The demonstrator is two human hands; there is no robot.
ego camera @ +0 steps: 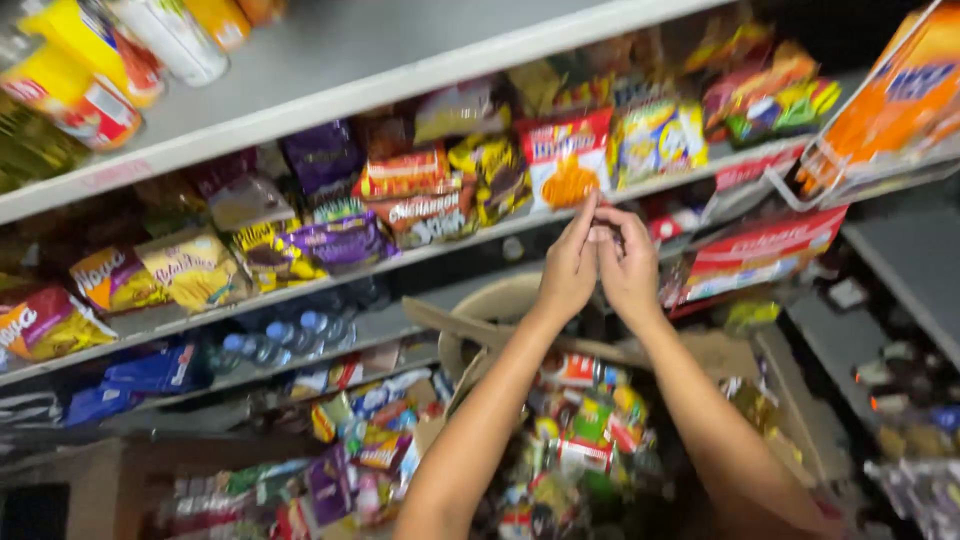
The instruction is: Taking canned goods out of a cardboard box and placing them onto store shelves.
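Hands (pixel 598 265) together below shelf edge (pixel 520 222)

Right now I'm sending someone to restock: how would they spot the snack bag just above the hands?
Find the grey shelf packed with snack bags, second from the top. Just above the raised left hand and right hand stands a white bag with a red top, the only one picturing an orange snack heap; its neighbours are dark brown and yellow-blue.
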